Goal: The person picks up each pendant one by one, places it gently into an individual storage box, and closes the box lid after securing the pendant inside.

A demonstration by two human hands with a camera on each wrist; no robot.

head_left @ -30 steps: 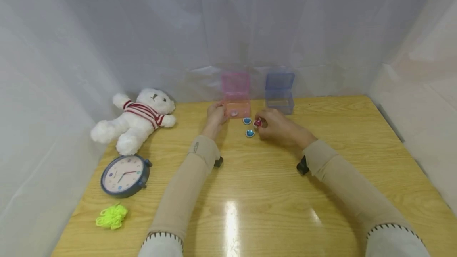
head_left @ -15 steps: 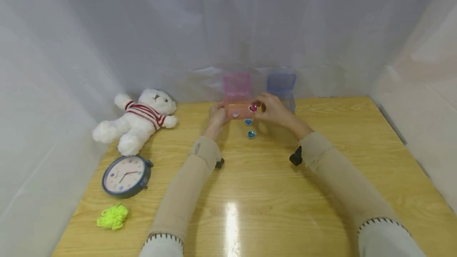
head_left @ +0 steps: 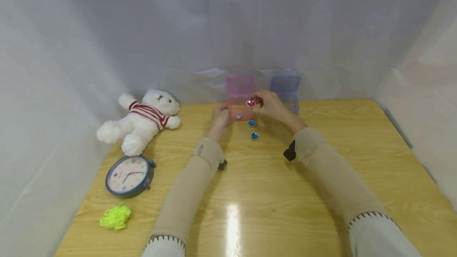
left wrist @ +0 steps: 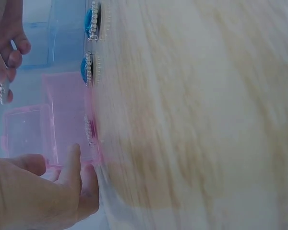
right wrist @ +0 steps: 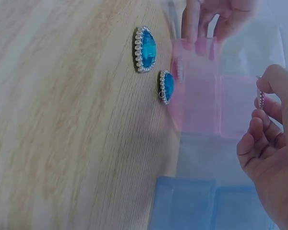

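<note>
My right hand (head_left: 269, 105) pinches a pink heart-shaped gem (head_left: 250, 102) with a silver beaded rim between thumb and finger. It is held up over the right part of a clear pink plastic box (head_left: 246, 113), whose lid (head_left: 240, 85) stands open at the back. My left hand (head_left: 221, 117) grips the box's left end, as the left wrist view also shows. Inside the box lies another beaded gem (left wrist: 89, 130). Two blue gems with beaded rims are on the table in front: one (head_left: 251, 123) close to the box, the other (head_left: 254, 136) nearer me.
A clear blue box (right wrist: 187, 206) with its lid open stands right of the pink one, partly behind my right hand. At the left of the wooden table (head_left: 278, 209) are a white teddy bear (head_left: 143, 124), a round clock (head_left: 128, 175) and neon-yellow yarn (head_left: 116, 217).
My right hand has lifted the pink gem off the table and carried it up and left to above the pink box. The left hand has stayed at the box's left end.
</note>
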